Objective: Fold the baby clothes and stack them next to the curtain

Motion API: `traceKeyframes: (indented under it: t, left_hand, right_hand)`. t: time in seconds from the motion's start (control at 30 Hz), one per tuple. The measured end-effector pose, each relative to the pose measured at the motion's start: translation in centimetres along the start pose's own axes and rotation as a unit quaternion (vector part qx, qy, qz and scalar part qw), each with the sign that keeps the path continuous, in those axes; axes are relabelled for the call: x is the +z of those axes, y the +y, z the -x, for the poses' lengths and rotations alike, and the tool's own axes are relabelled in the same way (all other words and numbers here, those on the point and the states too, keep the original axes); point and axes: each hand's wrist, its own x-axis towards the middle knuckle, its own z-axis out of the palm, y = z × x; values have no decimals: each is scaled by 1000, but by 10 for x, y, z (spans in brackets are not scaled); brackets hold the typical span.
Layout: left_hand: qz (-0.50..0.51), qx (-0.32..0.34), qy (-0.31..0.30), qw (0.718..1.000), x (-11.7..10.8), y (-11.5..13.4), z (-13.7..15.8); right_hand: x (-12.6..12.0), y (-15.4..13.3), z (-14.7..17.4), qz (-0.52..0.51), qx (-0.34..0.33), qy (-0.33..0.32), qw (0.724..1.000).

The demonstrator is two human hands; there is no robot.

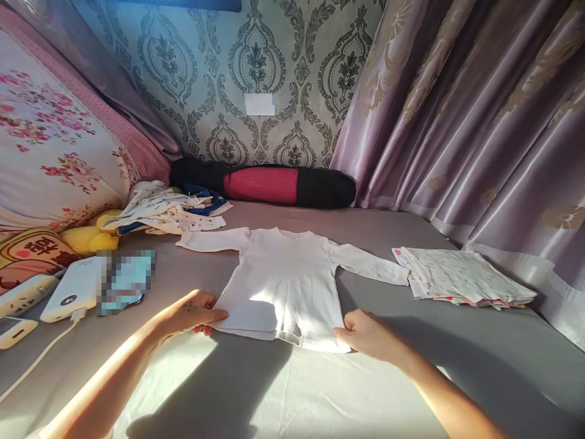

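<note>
A small white long-sleeved shirt (283, 274) lies spread on the grey sheet, its neck at the far side and both sleeves stretched outward. My left hand (194, 311) pinches the left bottom corner of the hem between thumb and fingers. At the opposite corner, my right hand (363, 332) grips the hem the same way, thumb on top. Sunlight falls across the lower part of the shirt.
Folded clothes (470, 277) lie in a stack at right. A loose clothes pile (169, 207) sits back left, near a yellow plush (86, 239). A white power bank (73, 289) with a cable, and a black-and-red bag (262, 184) along the wall, are also there.
</note>
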Motion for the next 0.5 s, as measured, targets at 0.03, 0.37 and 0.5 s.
traceKeyframes:
  t: [0.03, 0.37, 0.5]
  left_hand:
    - [-4, -7, 2, 1000, -1, -2, -1]
    - [-268, -19, 174, 947, -14, 32, 3]
    - [-305, 177, 206, 913, 29, 72, -28]
  right_hand:
    - [-1, 1, 0, 5, 1, -2, 1000]
    - [-15, -17, -1, 128, -29, 67, 989]
    - [10, -53, -29, 163, -134, 202, 956]
